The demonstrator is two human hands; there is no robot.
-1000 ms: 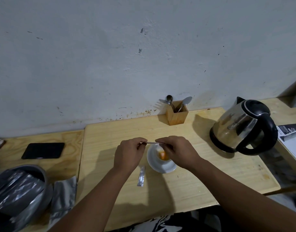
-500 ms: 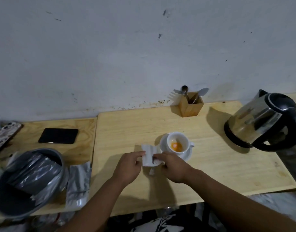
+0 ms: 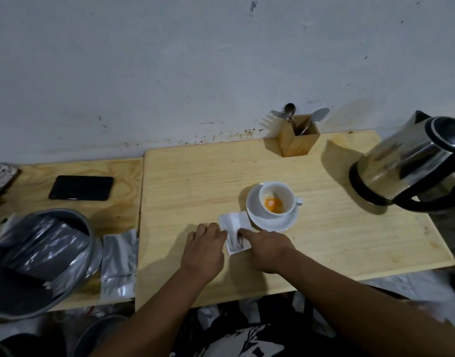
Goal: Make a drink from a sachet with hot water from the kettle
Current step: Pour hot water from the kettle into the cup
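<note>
A white cup point(image 3: 277, 201) with orange powder in its bottom stands on a white saucer point(image 3: 285, 222) in the middle of the wooden table point(image 3: 350, 240). Just left of the saucer lies a white, flattened sachet point(image 3: 234, 231). My left hand point(image 3: 204, 251) touches its left edge with the fingertips. My right hand point(image 3: 266, 247) presses a finger on its lower right part. The steel kettle point(image 3: 406, 163) with a black handle and lid stands at the far right, well away from both hands.
A wooden holder point(image 3: 297, 141) with spoons and a fork stands at the wall. On the lower left table lie a black phone point(image 3: 81, 188), a grey bowl point(image 3: 38, 261) full of silver pouches, and a loose silver pouch point(image 3: 118, 264).
A second ago both hands held the sachet over the cup. They have since come down to the table left of the saucer, and the sachet now lies flat under my fingers.
</note>
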